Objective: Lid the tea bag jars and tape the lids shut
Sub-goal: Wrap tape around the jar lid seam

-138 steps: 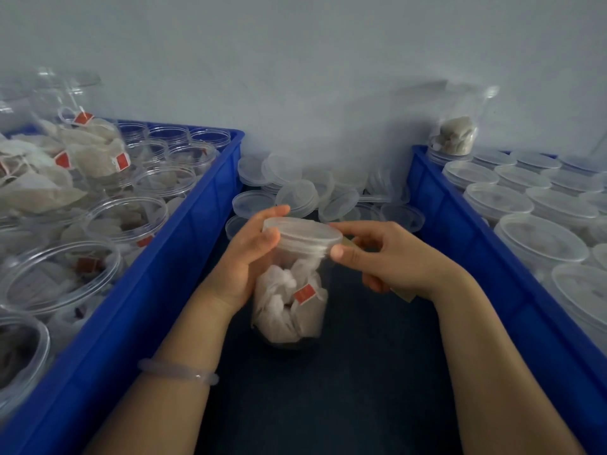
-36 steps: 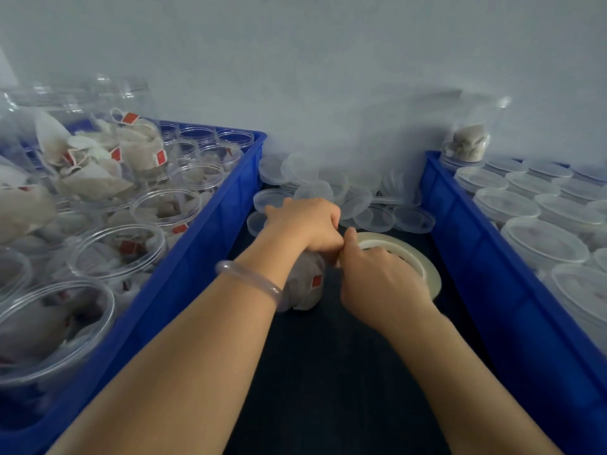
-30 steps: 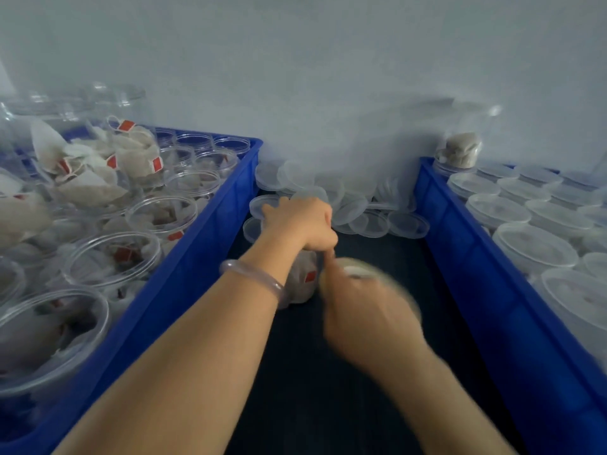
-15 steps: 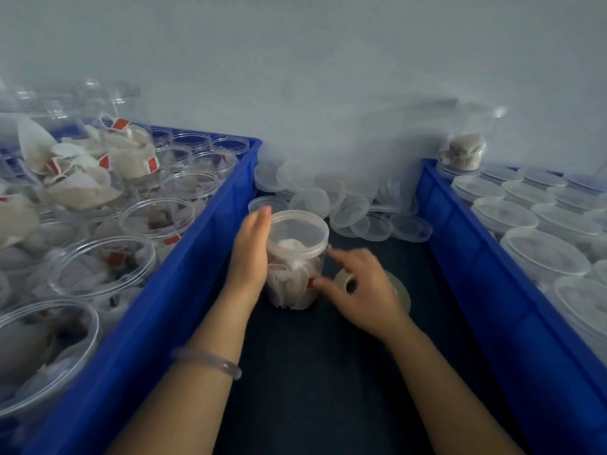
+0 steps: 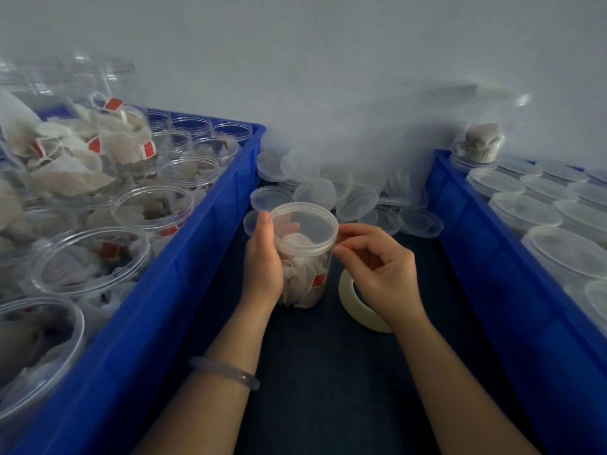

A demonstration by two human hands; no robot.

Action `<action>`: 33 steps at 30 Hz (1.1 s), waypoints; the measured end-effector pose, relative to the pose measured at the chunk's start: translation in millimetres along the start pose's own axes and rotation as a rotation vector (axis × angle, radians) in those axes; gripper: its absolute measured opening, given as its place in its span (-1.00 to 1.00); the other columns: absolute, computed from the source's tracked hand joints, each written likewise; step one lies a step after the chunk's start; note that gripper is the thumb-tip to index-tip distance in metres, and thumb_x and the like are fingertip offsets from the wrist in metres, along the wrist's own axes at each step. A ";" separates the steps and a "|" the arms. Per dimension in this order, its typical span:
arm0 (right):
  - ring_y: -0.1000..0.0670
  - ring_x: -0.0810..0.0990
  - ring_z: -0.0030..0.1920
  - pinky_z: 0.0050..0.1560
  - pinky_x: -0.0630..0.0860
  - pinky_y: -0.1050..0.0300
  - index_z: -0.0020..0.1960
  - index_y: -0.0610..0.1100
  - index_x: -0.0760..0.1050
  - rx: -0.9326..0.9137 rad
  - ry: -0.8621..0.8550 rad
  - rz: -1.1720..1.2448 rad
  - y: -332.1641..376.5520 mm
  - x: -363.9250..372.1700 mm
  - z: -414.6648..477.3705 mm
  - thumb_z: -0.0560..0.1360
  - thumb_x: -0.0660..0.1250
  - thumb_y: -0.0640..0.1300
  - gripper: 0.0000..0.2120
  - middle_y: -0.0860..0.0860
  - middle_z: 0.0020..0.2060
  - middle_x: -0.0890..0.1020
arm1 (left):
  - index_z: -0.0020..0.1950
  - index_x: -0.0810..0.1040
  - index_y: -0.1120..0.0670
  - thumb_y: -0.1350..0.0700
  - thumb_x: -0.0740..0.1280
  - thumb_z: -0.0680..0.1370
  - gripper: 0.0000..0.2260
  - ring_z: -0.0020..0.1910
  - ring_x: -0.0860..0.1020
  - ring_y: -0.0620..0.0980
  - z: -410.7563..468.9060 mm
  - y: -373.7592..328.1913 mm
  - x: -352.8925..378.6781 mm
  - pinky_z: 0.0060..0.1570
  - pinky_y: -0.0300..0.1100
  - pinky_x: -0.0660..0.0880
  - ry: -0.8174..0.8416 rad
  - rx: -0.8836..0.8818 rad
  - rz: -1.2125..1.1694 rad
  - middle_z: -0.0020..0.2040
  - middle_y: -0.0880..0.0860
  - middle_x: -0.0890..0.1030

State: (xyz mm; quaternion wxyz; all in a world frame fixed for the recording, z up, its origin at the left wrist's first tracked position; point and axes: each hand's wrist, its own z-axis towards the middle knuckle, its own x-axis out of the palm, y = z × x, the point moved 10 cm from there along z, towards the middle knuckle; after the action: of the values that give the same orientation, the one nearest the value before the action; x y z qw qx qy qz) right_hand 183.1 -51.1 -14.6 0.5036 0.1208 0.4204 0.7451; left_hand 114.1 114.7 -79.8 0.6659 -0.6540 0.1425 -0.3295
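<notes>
Both forearms are bare as far as I can see. A thin, pale see-through bangle [image 5: 224, 372] sits just behind the left hand [image 5: 262, 261], smooth and plain.

A clear tea bag jar [image 5: 307, 280], packed with white bags, stands upright on the dark desk [image 5: 328, 372]. Its translucent lid [image 5: 308, 229] sits on top. The tape roll [image 5: 346, 295] lies flat just beside it.

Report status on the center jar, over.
Left hand grips jar, lid on. Right hand pinches at lid rim; any tape strip too clear to see. Tape roll lies flat beside jar, beneath right hand.
</notes>
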 end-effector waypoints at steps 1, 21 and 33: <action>0.04 0.64 0.02 0.02 0.57 0.20 -0.13 -0.12 0.60 0.005 0.025 -0.014 0.1 0.4 0.8 0.45 0.40 -0.36 -0.85 -0.03 0.02 0.65 | -0.03 0.64 -0.01 -0.28 -0.01 0.47 -0.47 -0.06 0.65 -0.08 0.5 0.1 -0.5 -0.04 -0.13 0.52 -0.012 0.003 0.000 -0.06 0.01 0.70; 0.37 0.46 0.21 0.11 0.38 0.52 0.33 0.09 0.38 0.319 -0.149 0.179 17.7 26.1 -60.0 0.54 0.20 -0.11 -0.63 0.45 0.14 0.53 | -0.08 0.66 0.07 -0.30 0.05 0.39 -0.44 -0.08 0.65 0.02 -7.5 0.3 -0.9 -0.04 -0.03 0.55 -0.141 -0.011 -0.014 -0.13 0.03 0.70; 0.06 0.38 0.39 0.39 0.35 -0.03 0.45 -0.03 0.28 0.531 -0.271 0.173 -10.6 50.7 -20.1 0.56 0.18 0.19 -0.46 0.03 0.37 0.44 | -0.29 0.54 -0.01 0.04 0.15 0.62 -0.68 -0.36 0.59 -0.29 -12.5 -17.3 -1.1 -0.51 -0.47 0.40 -0.176 0.100 0.116 -0.34 -0.23 0.63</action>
State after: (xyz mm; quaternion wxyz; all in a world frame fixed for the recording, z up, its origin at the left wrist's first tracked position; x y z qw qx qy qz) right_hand 154.3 -16.6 -47.3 0.4406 0.3816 0.5177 0.6263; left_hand 101.2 107.0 -64.8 0.7254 -0.6372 0.1045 -0.2384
